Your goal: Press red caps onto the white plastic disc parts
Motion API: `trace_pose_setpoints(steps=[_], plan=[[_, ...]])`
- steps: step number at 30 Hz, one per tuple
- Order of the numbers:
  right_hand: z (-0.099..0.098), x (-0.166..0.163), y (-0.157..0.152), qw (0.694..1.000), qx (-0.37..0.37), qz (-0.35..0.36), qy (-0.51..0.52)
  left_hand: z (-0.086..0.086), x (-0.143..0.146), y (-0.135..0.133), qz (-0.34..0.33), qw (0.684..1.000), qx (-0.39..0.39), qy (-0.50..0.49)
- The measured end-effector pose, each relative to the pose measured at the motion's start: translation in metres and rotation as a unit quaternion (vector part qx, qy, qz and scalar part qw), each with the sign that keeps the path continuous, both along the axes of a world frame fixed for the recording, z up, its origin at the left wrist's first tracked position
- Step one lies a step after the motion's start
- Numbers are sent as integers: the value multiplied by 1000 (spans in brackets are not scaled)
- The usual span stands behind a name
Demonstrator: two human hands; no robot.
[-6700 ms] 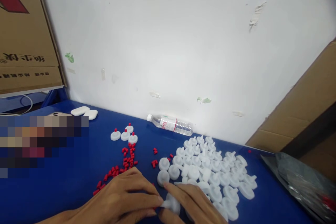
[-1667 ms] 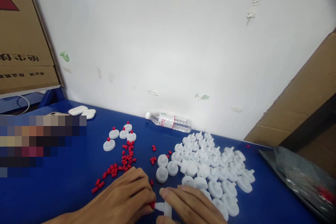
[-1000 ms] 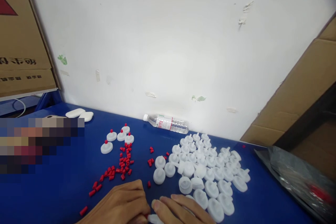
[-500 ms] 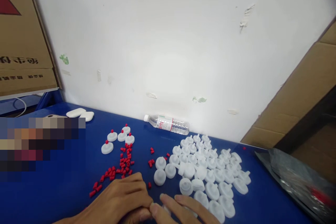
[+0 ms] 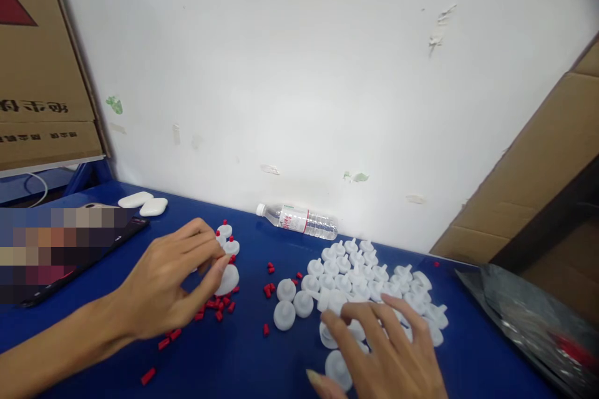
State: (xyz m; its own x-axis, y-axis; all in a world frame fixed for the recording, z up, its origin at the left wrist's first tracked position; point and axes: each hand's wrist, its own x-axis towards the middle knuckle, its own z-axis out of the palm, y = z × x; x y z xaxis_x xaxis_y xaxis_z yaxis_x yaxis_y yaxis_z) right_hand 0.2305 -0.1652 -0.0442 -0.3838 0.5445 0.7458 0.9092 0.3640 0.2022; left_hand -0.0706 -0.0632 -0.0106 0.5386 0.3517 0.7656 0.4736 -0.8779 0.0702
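My left hand [image 5: 182, 271] is closed on a white spouted cap [image 5: 228, 280], pinched at the fingertips with its round base facing me. It hangs over a scatter of small red tips [image 5: 213, 304]. Just beyond the fingers stand a few white caps with red tips on their spouts [image 5: 231, 247], partly hidden by the hand. My right hand [image 5: 379, 336] is spread open over the near part of a pile of white spouted caps [image 5: 360, 271]. One cap [image 5: 337, 369] lies between its thumb and forefinger; whether they touch it I cannot tell.
A clear water bottle [image 5: 302, 221] lies against the white wall. At the left are a blurred-out phone-like device [image 5: 88, 262] and two white rounded objects [image 5: 153, 206]. A plastic bag [image 5: 528, 318] and cardboard [image 5: 519, 168] border the blue table [image 5: 262, 368] on the right.
My hands were together at the near edge. The left has moved up and left with a white cap towards the red-tipped ones; the right has moved right and opened over the pile.
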Motion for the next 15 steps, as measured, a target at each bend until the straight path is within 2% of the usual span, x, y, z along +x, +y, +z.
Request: trace_pose_setpoints(steps=[2,5,10,15], plan=[[-2,7,4,999,-12,-37,-15,4,-6,8,24,999,21,10],[-11,15,10,997,-32,-54,-39,8,-12,14,65,997,43,22],[-28,19,17,995,-72,-42,-47,10,-17,19,129,988,37,81],[-36,18,18,996,-73,-20,-46,1,-17,25,165,972,-5,168]])
